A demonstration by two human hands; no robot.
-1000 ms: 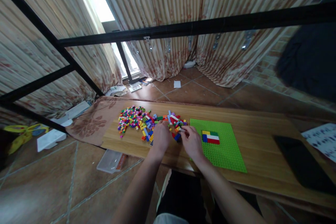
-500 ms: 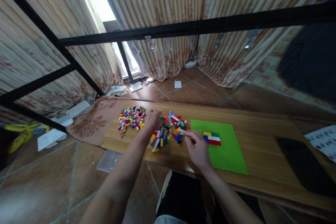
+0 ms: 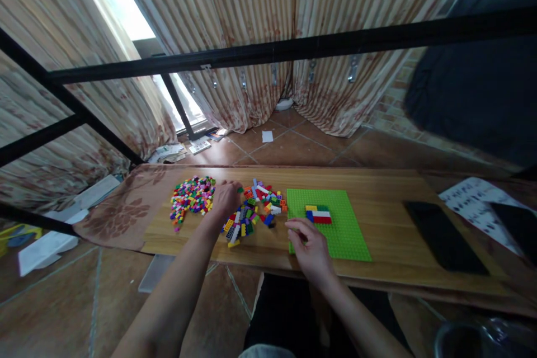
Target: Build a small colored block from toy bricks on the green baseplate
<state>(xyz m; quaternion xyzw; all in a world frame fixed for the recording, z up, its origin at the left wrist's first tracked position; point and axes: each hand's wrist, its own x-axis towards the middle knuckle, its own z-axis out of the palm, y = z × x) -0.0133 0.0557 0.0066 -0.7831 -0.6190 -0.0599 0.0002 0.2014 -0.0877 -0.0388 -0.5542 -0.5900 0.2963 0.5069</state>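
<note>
My left hand lies on the wooden table between two heaps of small coloured bricks, its fingers curled down; what is under them is hidden. One heap lies to its left, the other heap to its right. My right hand sits near the table's front edge at the left corner of the green baseplate, thumb and fingers pinched on something too small to name. A small block of yellow, green, blue, white and red bricks stands on the baseplate.
A black flat slab lies on the table to the right, with printed paper beyond it. A patterned cloth covers the table's left end. Black metal bars cross above. Papers litter the tiled floor at left.
My left hand moved left out of the right brick heap to the gap between the heaps. My right hand drew back toward the front edge, beside the baseplate. The camera shifted right.
</note>
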